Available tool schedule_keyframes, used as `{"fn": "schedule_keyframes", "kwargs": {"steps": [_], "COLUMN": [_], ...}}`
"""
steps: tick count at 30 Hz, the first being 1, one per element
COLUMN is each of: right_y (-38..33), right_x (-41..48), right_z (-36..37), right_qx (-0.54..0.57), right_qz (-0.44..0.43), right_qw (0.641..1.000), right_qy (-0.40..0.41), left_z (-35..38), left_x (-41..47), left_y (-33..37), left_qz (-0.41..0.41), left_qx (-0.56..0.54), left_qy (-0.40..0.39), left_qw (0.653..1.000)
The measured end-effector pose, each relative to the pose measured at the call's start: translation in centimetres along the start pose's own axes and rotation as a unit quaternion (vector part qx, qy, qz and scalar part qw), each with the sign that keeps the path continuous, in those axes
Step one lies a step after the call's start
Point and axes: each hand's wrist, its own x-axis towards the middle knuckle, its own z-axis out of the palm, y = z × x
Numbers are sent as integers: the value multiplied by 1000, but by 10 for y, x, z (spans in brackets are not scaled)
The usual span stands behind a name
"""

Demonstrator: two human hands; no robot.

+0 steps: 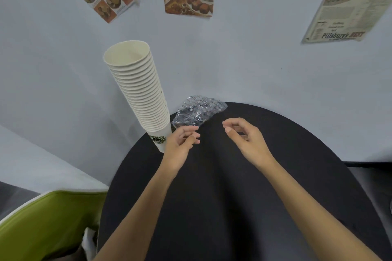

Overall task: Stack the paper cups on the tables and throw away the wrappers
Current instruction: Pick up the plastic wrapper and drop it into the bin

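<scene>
Wrapper (pixel 198 112) on tabletop (pixel 275 176): crinkled clear film, likely light, limp, slippery; pinch a bunched fold. Left hand (pixel 182 142), right hand (pixel 246 140): fingers loosely curled, holding nothing.

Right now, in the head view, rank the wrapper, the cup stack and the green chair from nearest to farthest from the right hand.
1. wrapper, just ahead-left of the right hand.
2. cup stack, on the left edge of the table.
3. green chair, lower left, beside the table.
</scene>
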Motion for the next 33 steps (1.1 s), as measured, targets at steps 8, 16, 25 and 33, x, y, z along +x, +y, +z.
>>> {"fn": "schedule_keyframes", "kwargs": {"steps": [8, 16, 25, 33], "right_y": [36, 74, 108, 125], "right_x": [28, 62, 83, 87], "right_z": [-1, 8, 12, 7], "right_qx": [-1, 7, 11, 19], "right_qz": [25, 58, 73, 82], "right_qw": [1000, 998, 997, 996], "right_qy": [4, -7, -21, -19], "left_z": [21, 27, 31, 31], "left_x": [54, 119, 176, 206], "left_y": [-26, -65, -102, -111], "left_qz": [-32, -49, -39, -12], "left_qx": [9, 33, 91, 124], "left_qy": [21, 64, 163, 225], "left_qw": [999, 996, 982, 966]}}
